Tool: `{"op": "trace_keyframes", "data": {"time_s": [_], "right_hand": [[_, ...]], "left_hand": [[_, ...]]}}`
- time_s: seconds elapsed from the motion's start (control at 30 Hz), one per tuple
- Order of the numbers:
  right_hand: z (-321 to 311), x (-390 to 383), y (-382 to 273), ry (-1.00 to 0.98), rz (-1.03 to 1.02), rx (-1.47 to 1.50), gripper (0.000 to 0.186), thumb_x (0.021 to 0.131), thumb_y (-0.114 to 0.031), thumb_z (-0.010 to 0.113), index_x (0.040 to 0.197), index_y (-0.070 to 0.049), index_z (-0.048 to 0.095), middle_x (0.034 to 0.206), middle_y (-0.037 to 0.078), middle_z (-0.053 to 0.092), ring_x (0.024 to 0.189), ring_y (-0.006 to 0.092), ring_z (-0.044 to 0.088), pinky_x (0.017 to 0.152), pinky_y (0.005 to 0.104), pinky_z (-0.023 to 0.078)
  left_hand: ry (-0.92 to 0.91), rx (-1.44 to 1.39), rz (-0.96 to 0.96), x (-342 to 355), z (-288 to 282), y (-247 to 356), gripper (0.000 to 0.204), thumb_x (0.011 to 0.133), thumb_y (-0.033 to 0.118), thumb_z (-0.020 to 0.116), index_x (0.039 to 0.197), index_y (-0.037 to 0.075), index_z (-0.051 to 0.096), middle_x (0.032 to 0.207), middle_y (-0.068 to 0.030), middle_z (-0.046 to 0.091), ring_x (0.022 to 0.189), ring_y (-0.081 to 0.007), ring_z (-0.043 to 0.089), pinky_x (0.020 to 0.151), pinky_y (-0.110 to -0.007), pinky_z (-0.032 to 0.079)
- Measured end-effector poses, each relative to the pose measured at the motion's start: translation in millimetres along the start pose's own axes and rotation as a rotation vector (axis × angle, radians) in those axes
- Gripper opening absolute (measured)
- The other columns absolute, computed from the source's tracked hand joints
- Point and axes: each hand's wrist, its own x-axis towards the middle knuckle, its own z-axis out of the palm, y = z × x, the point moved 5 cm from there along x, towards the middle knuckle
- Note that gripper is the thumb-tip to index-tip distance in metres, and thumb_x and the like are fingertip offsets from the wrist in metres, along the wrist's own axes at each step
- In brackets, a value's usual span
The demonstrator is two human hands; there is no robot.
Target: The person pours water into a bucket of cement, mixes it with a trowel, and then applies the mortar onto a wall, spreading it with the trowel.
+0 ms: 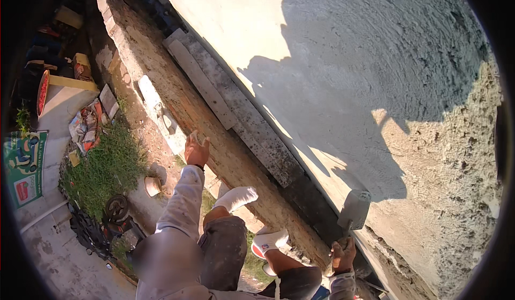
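Note:
My right hand [343,254] is closed round the handle of a trowel [355,210] with a flat, grey, nearly rectangular blade. The blade lies close against the lower edge of a plastered wall [332,80]; whether it touches is unclear. My left hand [197,150] is out to the left, over the near edge of a rough, narrow wall top [188,109]. Its fingers are bent and apart, with no tool visible in them. My feet in white socks [236,198] are beside the wall top, below my dark trousers.
Grey planks [241,123] lie in the gap between both walls. A whitish board [155,104] runs along the left side. Lower down are grass [104,179], a motorcycle [102,235], crumpled sacks [88,126] and a green banner [26,166]. Shadow covers part of the plaster.

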Motion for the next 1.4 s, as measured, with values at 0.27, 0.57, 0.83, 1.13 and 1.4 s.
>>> {"op": "trace_keyframes", "data": {"time_s": [0.27, 0.57, 0.83, 1.13, 1.4], "right_hand": [[-41.6, -94.7, -1.8, -0.128, -0.11, -0.517, 0.03, 0.072, -0.02, 0.067, 0.096, -0.003, 0.056, 0.066, 0.009, 0.058, 0.058, 0.0173, 0.058, 0.05, 0.0329, 0.046], [-70.4, -157.9, -1.9, 0.171, 0.356, 0.115, 0.047, 0.067, -0.031, 0.066, 0.102, 0.001, 0.061, 0.086, 0.021, 0.065, 0.08, 0.0318, 0.064, 0.073, 0.0407, 0.051], [30.3, -174.8, 117.4, 0.572, 0.805, 0.872, 0.043, 0.071, -0.031, 0.066, 0.096, 0.004, 0.061, 0.071, 0.013, 0.063, 0.06, 0.0243, 0.063, 0.055, 0.0391, 0.051], [-36.7, -119.5, 137.7, 0.985, 0.448, 1.627, 0.017, 0.075, -0.017, 0.065, 0.079, -0.002, 0.057, 0.064, 0.01, 0.058, 0.052, 0.0224, 0.056, 0.052, 0.0348, 0.045], [-5.8, 11.6, 163.5, 0.968, 0.423, 1.93, 0.012, 0.078, -0.01, 0.06, 0.077, -0.006, 0.049, 0.058, 0.008, 0.05, 0.046, 0.0222, 0.051, 0.042, 0.0357, 0.044]], "left_hand": [[0.303, -0.626, 0.671, -125.0, -246.8, 380.4, 0.057, 0.09, 0.035, 0.052, 0.128, -0.007, 0.038, 0.135, -0.0263, 0.03, 0.128, -0.0381, 0.028, 0.103, -0.047, 0.027], [0.852, -0.632, 1.256, -196.6, -329.9, 583.7, 0.066, 0.094, 0.045, 0.035, 0.135, -0.006, 0.024, 0.141, -0.0296, 0.018, 0.132, -0.0427, 0.02, 0.104, -0.057, 0.019], [0.887, -0.674, 1.382, -238.2, -322.4, 597.1, 0.066, 0.096, 0.043, 0.033, 0.136, -0.008, 0.021, 0.139, -0.0314, 0.02, 0.131, -0.044, 0.018, 0.105, -0.058, 0.015], [0.975, -0.327, 1.408, -309.5, -347.6, 585.5, 0.068, 0.094, 0.052, 0.024, 0.14, 0.001, 0.024, 0.143, -0.0278, 0.018, 0.134, -0.0388, 0.017, 0.105, -0.058, 0.01], [1.16, -0.486, 1.672, -321.5, -311.5, 628.8, 0.068, 0.092, 0.058, 0.024, 0.139, 0.01, 0.034, 0.143, -0.0235, 0.026, 0.134, -0.0377, 0.021, 0.106, -0.055, 0.011]]}}
